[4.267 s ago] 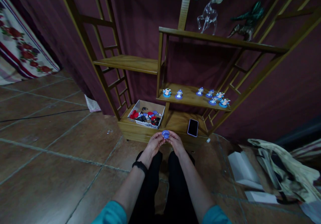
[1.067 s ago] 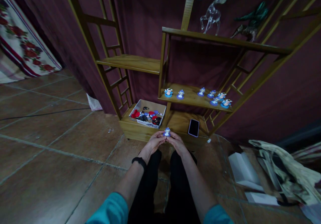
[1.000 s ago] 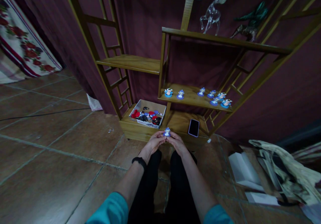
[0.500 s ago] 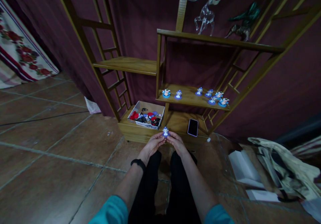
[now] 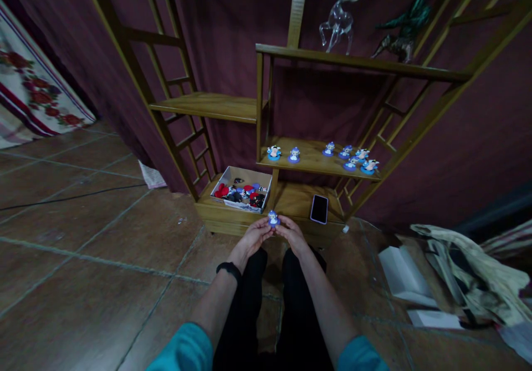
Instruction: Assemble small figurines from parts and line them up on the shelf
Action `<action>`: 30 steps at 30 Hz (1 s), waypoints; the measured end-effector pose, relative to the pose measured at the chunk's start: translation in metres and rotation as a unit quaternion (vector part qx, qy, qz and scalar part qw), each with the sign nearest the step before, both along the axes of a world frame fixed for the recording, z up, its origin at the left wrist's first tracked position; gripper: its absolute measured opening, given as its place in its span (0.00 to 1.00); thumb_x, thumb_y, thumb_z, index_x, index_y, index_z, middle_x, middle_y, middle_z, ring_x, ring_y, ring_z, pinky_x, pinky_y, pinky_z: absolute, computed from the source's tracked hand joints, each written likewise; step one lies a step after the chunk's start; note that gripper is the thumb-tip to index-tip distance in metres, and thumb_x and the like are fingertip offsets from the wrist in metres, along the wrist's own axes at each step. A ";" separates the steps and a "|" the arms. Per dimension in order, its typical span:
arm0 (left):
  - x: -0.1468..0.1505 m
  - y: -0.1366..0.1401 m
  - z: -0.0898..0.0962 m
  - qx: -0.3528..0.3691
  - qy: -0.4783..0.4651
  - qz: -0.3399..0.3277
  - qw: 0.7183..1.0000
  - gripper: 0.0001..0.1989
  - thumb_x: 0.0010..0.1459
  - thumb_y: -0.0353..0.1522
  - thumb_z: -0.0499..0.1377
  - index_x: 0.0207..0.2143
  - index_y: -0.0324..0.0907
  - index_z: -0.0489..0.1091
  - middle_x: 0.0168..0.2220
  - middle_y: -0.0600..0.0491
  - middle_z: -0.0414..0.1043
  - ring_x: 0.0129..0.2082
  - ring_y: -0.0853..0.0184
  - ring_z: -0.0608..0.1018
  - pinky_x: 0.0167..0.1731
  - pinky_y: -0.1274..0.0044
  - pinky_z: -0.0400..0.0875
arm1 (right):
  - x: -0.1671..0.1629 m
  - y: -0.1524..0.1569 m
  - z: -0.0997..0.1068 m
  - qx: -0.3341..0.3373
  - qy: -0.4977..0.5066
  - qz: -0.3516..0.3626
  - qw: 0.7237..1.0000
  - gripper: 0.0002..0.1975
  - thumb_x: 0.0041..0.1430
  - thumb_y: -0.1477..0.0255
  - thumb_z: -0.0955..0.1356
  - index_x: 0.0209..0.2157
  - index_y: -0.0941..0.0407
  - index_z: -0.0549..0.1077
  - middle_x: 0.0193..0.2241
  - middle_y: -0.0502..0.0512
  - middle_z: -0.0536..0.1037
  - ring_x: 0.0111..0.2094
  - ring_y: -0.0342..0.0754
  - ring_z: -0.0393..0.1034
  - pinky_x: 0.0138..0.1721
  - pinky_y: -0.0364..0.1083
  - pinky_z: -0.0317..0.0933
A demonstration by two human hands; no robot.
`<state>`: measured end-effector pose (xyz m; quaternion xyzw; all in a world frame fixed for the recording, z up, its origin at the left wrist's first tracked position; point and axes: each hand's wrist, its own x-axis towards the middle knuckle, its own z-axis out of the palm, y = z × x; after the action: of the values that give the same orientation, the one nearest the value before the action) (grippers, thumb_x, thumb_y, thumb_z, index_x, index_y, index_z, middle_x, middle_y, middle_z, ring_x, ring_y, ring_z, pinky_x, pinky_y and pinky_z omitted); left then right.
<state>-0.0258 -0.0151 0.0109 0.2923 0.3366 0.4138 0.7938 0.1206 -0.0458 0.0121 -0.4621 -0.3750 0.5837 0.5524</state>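
Note:
A small purple and white figurine (image 5: 273,218) on a round purple base stands upright between my two hands. My left hand (image 5: 255,235) pinches its base from the left, and my right hand (image 5: 291,233) grips it from the right. Just beyond them, on the low shelf, sits an open cardboard box (image 5: 226,172) with red, black, white and purple pieces in it. On the shelf above stand several similar figurines; a purple one (image 5: 294,154) and a blue-based one (image 5: 274,152) are at its left end.
A phone (image 5: 319,209) lies on the low shelf, right of the box. Higher up stand a clear deer ornament (image 5: 339,21) and a dark green statue (image 5: 405,27). White boxes (image 5: 405,277) and a pale cloth bag (image 5: 469,271) lie on the floor at the right.
The view has shifted slightly. Both hands keep hold of the figurine in nearly the same place, and it appears turned a little. The shelf figurines stay put.

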 end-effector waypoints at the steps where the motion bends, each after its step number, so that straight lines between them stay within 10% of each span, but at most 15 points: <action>1: 0.000 0.000 0.000 0.003 0.001 -0.001 1.000 0.17 0.47 0.20 0.60 0.42 0.37 0.70 0.33 0.47 0.74 0.30 0.72 0.76 0.33 0.81 0.70 | 0.000 0.000 0.000 0.000 0.001 0.000 1.000 0.24 0.41 0.67 0.71 0.44 0.53 0.70 0.45 0.55 0.73 0.41 0.50 0.69 0.43 0.49 0.62; 30: 0.002 -0.004 0.002 0.036 0.017 0.025 0.999 0.20 0.42 0.23 0.65 0.40 0.38 0.69 0.31 0.50 0.73 0.28 0.74 0.75 0.30 0.83 0.68 | -0.001 -0.006 0.013 0.003 0.053 0.045 0.998 0.20 0.42 0.67 0.71 0.41 0.53 0.73 0.41 0.54 0.76 0.41 0.49 0.70 0.44 0.50 0.62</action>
<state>-0.0236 -0.0191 0.0131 0.3191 0.3419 0.4402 0.7665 0.1194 -0.0514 0.0249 -0.4117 -0.3673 0.6302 0.5463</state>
